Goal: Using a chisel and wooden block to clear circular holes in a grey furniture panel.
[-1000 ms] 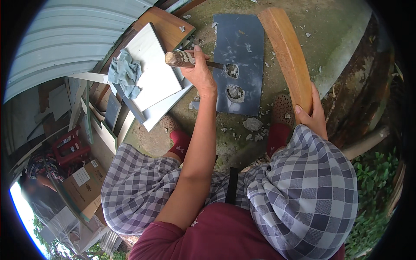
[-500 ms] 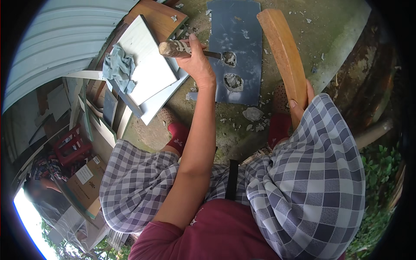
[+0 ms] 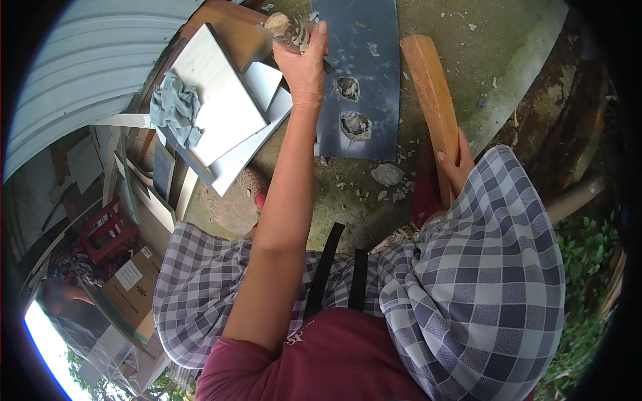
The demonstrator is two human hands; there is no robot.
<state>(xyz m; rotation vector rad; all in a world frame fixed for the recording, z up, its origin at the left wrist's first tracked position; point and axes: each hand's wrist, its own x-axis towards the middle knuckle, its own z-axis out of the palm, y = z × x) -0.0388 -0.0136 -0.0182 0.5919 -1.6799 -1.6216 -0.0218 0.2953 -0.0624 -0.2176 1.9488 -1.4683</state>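
Note:
My left hand (image 3: pixel 302 70) is wrapped round the worn wooden handle of a chisel (image 3: pixel 283 30), above the left edge of a dark grey board (image 3: pixel 381 77). Most of the chisel's blade is hidden behind the hand. Two ragged holes are broken through the board, and the lower hole (image 3: pixel 356 125) shows pale rubble inside. At the right, my right hand (image 3: pixel 457 166) grips the lower end of a thick, slightly curved wooden club (image 3: pixel 431 93), held upright beside the board and apart from it.
White panels (image 3: pixel 217 100) with a grey-blue cloth (image 3: pixel 175 110) on top lie at the left, by corrugated metal sheeting (image 3: pixel 87 60). Broken chips (image 3: pixel 388 175) litter the ground. A red plastic stool (image 3: pixel 110 230) and a cardboard box (image 3: pixel 134 284) stand at lower left, near another person.
My left hand has moved away from me and slightly left, taking the chisel off the upper hole and tilting its handle up. The wooden club has come a little nearer to me.

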